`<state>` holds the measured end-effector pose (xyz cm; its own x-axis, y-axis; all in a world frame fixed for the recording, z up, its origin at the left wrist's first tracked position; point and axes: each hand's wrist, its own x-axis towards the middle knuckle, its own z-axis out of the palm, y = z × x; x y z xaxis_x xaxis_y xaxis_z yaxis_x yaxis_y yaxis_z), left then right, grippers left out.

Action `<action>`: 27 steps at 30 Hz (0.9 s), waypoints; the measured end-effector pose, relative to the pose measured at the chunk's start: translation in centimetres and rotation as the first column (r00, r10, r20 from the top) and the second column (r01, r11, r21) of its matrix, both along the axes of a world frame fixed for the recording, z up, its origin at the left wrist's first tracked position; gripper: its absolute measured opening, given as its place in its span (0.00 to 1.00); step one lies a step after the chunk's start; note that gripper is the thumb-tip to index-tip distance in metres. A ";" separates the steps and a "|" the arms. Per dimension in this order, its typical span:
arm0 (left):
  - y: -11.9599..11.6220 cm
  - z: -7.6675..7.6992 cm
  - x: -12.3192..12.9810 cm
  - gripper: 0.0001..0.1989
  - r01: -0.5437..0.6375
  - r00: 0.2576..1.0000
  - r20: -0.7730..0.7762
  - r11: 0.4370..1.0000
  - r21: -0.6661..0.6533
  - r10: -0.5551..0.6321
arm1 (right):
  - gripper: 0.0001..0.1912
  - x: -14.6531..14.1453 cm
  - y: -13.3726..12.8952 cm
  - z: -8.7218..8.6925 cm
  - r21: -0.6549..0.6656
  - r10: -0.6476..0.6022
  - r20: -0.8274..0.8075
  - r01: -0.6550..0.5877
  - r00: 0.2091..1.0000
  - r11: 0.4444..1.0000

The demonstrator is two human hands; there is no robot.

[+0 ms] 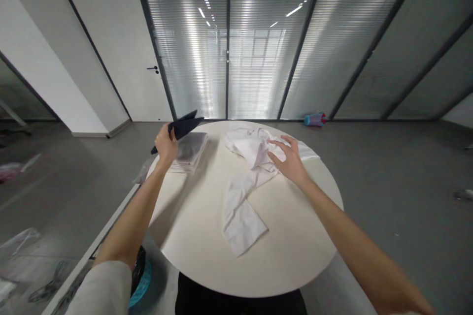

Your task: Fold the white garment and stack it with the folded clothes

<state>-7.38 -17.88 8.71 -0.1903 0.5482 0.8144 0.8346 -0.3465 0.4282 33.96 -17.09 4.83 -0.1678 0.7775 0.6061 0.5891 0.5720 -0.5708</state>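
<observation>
My left hand (167,143) is closed around a dark navy, flat, folded piece that looks like cloth or card (185,127); its exact kind is unclear. It is held above a stack of folded light cloth in clear plastic (192,151) at the table's left. My right hand (290,157) is open, fingers spread and bent, over a crumpled white garment (254,145) on the round table. Whether the fingertips touch the fabric is hard to tell. One long white piece of the garment, like a sleeve or leg (244,221), stretches toward the table's near edge.
The round white table (295,236) stands before me. A blue bin with a black bag (142,280) is below its left side. Clear plastic (18,243) lies on the floor at left. Near the glass wall lies a blue and pink object (315,119).
</observation>
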 end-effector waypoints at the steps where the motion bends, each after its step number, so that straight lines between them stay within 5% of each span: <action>1: -0.2 0.9 0.3 0.12 -0.056 0.998 0.015 0.998 0.042 0.056 | 0.24 -0.3 -1.0 0.3 -0.019 0.045 -0.089 -0.047 0.995 0.999; 3: -1.9 2.5 2.0 0.13 -0.070 0.998 0.008 0.992 0.104 0.070 | 0.27 -1.4 -3.0 1.0 -0.186 0.198 -0.296 -0.259 0.935 0.948; 4: -3.3 3.0 3.4 0.14 -0.025 0.999 -0.031 0.993 0.115 0.029 | 0.31 -2.2 -3.9 1.3 -0.275 0.264 -0.417 -0.397 0.870 0.876; 6: -6.6 3.3 7.0 0.13 0.177 0.973 -0.165 0.980 0.093 -0.161 | 0.38 -3.8 -5.5 1.6 -0.369 0.299 -0.632 -0.617 0.715 0.695; 8: -10.0 2.5 10.8 0.09 0.388 0.902 -0.203 0.922 -0.003 -0.380 | 0.38 -5.4 -6.6 1.4 -0.383 0.216 -0.748 -0.675 0.627 0.630; 11: -12.9 0.4 14.5 0.07 0.677 0.702 -0.145 0.717 -0.166 -0.697 | 0.30 -6.8 -7.3 0.3 -0.418 0.062 -0.761 -0.561 0.646 0.714; 13: -13.3 -0.7 14.8 0.09 0.719 0.677 -0.047 0.674 -0.169 -0.734 | 0.25 -6.5 -7.6 -0.5 -0.448 0.042 -0.720 -0.510 0.692 0.735; 17: -13.5 -1.9 10.7 0.12 0.474 0.857 0.259 0.879 -0.056 -0.446 | 0.24 -2.1 -7.9 -1.1 -0.507 0.046 -0.668 -0.501 0.742 0.701; 21: -15.7 -3.3 5.2 0.09 0.338 0.814 0.521 0.939 -0.067 -0.256 | 0.33 5.2 -6.8 -1.7 -0.639 -0.037 -0.526 -0.366 0.850 0.676; 25: -17.5 -4.2 3.0 0.15 0.247 0.878 0.451 0.958 -0.145 -0.159 | 0.38 8.4 -5.7 -3.8 -0.505 -0.261 -0.208 0.125 0.943 0.854; 27: -17.3 -4.1 3.9 0.10 0.269 0.933 0.306 0.934 -0.237 -0.192 | 0.29 6.9 -6.4 -4.5 -0.434 -0.128 -0.081 0.080 0.988 0.898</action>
<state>-3.44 -35.17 4.56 -0.2253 0.7949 0.5633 0.5823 -0.3537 0.7320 40.84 -23.45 0.32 -0.0255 0.9751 0.2205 0.5550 0.1972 -0.8082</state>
